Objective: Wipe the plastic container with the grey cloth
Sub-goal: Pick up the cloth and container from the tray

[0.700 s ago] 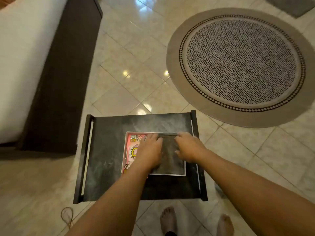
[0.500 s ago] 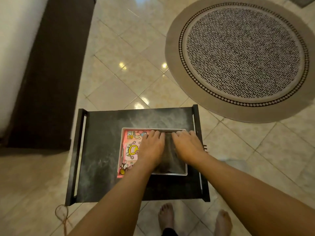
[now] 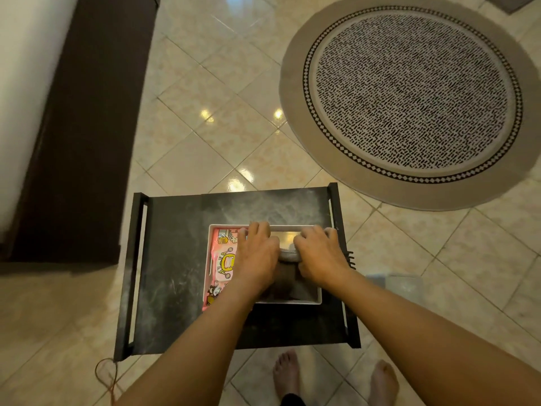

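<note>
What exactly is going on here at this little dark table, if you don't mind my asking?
A person stands barefoot over a low dark table and works with both hands inside a white plastic container that sits on it. The left hand and the right hand press side by side on a grey cloth bunched between them, near the container's far wall. A pink cartoon print shows at the container's left side. A round patterned rug lies on the tiled floor beyond.
</note>
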Tool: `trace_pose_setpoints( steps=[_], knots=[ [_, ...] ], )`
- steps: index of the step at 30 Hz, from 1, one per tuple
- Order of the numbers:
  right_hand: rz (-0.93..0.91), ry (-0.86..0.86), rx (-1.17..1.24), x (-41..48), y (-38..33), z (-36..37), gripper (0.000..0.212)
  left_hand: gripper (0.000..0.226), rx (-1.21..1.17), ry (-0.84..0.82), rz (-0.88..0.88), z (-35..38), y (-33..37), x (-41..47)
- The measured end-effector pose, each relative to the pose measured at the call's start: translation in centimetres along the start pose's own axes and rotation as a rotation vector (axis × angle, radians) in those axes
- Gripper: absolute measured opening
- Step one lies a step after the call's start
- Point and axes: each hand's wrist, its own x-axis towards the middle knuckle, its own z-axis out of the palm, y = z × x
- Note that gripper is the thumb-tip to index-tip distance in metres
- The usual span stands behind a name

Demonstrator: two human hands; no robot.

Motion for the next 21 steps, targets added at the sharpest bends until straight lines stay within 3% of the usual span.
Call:
trace_pose_setpoints(
  steps=[5, 12, 15, 19, 21],
  knots=[
    [0.105, -0.035, 0.592, -3.0, 1.9, -5.2, 0.019, 0.020, -0.745, -0.110, -0.107, -5.9, -0.6, -1.6],
    [0.196, 0.137, 1.095, -9.2, 5.7, -12.7, 0.021, 0.023, -1.327, -0.013, -0.259, -13.2, 4.0, -3.5],
    [0.220, 0.178, 1.188, -12.3, 8.0, -14.2, 0.018, 0.028, -1.462, 0.032, -0.279, -14.3, 8.0, -3.9],
    [0.277, 0.216, 1.220, -16.9, 12.1, -13.5, 0.023, 0.030, -1.411, 0.082, -0.254, -13.2, 14.2, -4.8],
    [0.302, 0.237, 1.240, -19.1, 14.4, -11.9, 0.032, 0.051, -1.355, 0.071, -0.199, -11.6, 17.3, -5.5]
  ],
)
